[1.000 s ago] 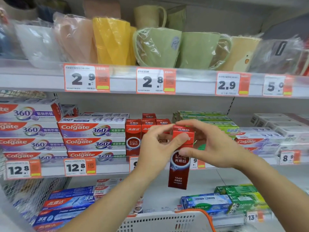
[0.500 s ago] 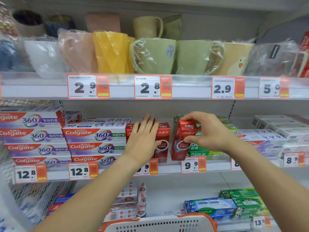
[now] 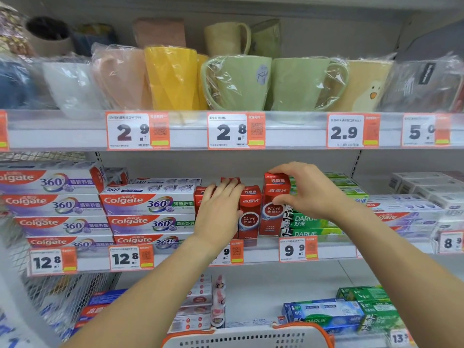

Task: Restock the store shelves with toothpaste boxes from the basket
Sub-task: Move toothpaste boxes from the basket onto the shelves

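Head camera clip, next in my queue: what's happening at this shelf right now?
A person is restocking toothpaste. The right hand holds an upright red toothpaste box by its top, setting it on the middle shelf beside the green Darlie boxes. The left hand lies flat, fingers straight, against the red boxes already standing there. The basket rim shows at the bottom edge.

The upright toothpaste box (image 3: 274,204) was red with white lettering and a dark round emblem, like the red boxes (image 3: 248,214) beside it. The Colgate stacks (image 3: 148,212) were white and purple with red bands (one carried a green tab). The Darlie boxes (image 3: 311,223) were green. Price tags (image 3: 137,130) were white and orange. The basket (image 3: 251,337) was white, rimmed orange.
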A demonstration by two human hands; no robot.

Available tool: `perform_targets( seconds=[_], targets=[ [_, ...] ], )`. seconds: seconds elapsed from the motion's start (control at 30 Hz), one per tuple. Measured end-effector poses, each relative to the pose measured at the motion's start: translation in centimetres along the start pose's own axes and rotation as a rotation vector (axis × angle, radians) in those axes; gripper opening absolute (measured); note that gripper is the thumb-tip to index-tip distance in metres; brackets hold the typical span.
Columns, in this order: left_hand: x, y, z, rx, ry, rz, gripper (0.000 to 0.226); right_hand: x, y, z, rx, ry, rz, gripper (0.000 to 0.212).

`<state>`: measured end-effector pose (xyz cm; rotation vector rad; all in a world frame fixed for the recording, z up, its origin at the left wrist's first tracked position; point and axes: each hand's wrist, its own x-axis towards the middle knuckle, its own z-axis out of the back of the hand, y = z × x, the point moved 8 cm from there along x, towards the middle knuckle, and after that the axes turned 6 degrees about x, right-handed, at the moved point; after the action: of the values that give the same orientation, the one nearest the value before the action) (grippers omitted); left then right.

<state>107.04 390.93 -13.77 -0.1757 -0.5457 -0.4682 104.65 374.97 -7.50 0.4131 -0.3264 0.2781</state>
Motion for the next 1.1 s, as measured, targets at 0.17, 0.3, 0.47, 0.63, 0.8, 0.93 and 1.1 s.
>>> perform_targets(
  seconds=[0.17,0.3,0.47,0.63,0.8,0.93,1.1],
  targets=[
    [0.1,0.2,0.0,-0.048,-0.014,0.034,0.062,0.9,-0.6,-1.5,-0.118,0.029,-0.009,0.064],
    [0.1,0.3,-0.1,-0.072,-0.012,0.060,0.063,0.9,-1.6,-3.1,-0.178,0.065,-0.050,0.063],
    [0.0,0.2,0.0,-0.051,-0.023,0.048,0.065,1.2,-2.5,-4.2,-0.191,0.130,-0.059,0.058],
    [-0.1,0.1,0.0,-0.019,-0.032,0.045,0.065,1.6,-2.9,-4.3,-0.171,0.167,-0.068,0.051],
    [-0.1,-0.1,-0.2,-0.007,-0.029,0.030,0.065,1.5,-3.0,-4.4,-0.161,0.174,-0.062,0.050],
    [-0.1,-0.1,-0.3,0.001,-0.030,0.016,0.064,1.1,-2.6,-4.4,-0.202,0.183,-0.054,0.049],
    [-0.1,-0.4,-0.7,0.007,-0.007,-0.025,0.067,0.8,0.1,-5.0,-0.233,0.073,0.133,0.062]
  ],
)
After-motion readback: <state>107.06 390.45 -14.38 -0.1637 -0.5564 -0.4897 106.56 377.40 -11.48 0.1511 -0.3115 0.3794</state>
